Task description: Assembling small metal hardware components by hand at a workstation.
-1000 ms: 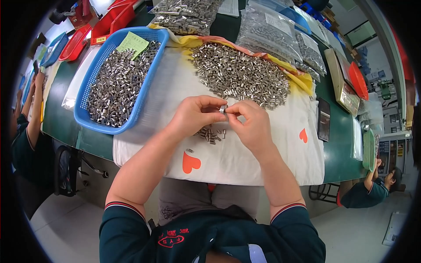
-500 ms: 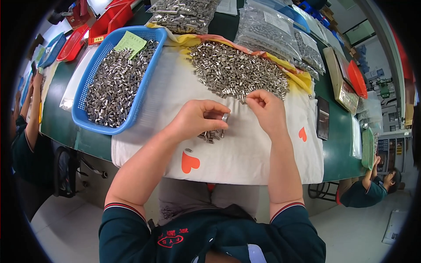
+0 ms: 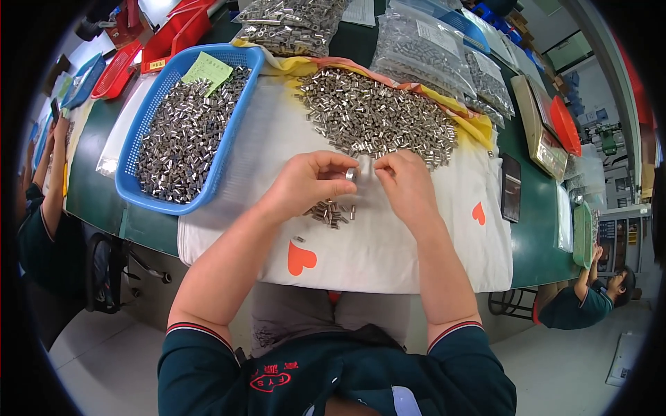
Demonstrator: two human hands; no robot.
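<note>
My left hand (image 3: 309,184) is closed, pinching a short shiny metal ring (image 3: 351,175) between thumb and fingers. Just to its right, my right hand (image 3: 408,187) has thumb and forefinger pressed together; whatever they hold is too small or hidden to make out. The hands face each other a small gap apart. Beyond them spreads a large heap of small metal sleeves (image 3: 378,114). A smaller pile of sleeves (image 3: 329,213) lies below my left hand, and one lone sleeve (image 3: 298,239) rests nearer to me.
A white cloth (image 3: 388,260) covers the green table (image 3: 97,166). On the left stands a blue basket (image 3: 128,152) of metal sleeves with a paper slip. Bags of metal parts (image 3: 423,52) lie at the back. A dark phone-like slab (image 3: 510,187) is at right. Co-workers sit at both sides.
My right hand has moved left, away from the heap and toward the ring. My left hand has shifted slightly up and left with the ring, showing more of the small pile.
</note>
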